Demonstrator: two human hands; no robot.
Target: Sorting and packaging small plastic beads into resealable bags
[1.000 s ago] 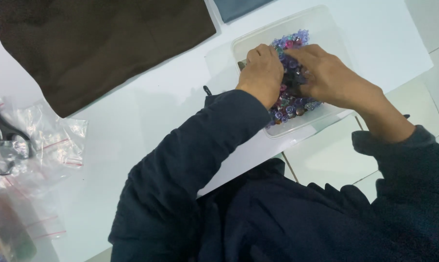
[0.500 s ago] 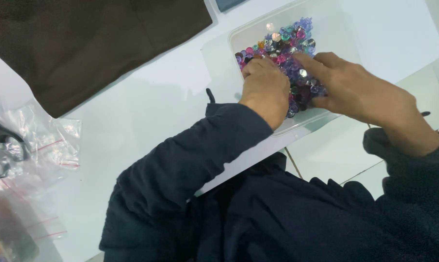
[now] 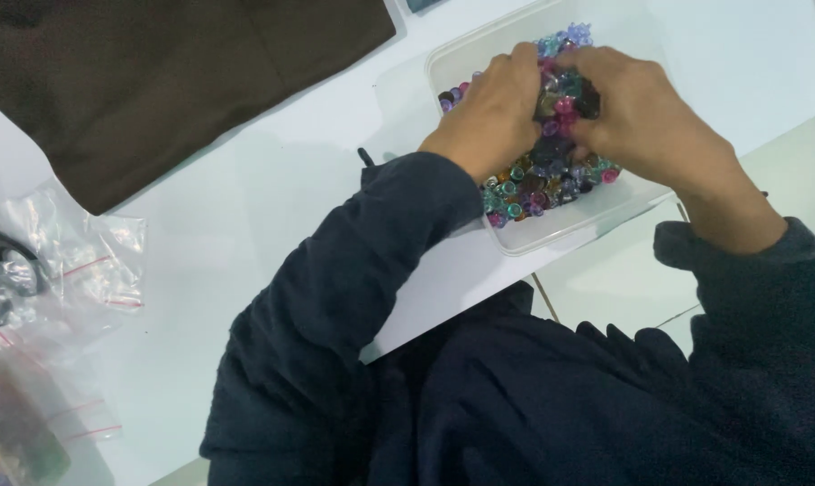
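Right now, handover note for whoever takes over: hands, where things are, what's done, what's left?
Left hand: in the clear tray, fingers curled among the coloured beads.
Right hand: same tray, pressed against the left over the bead pile; whether either grips beads is hidden.
Tray sits at the white table edge. Brown cloth and plastic bags to the left.
Done: nothing visibly sorted out. Left: beads all in tray.

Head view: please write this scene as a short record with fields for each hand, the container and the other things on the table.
left hand: in the beads, fingers bent
right hand: in the beads, touching the left hand
grip: cannot tell if either hand is shut on beads
tray: clear plastic, on white table
cloth: dark brown, far left
plastic bags: clear, at left edge
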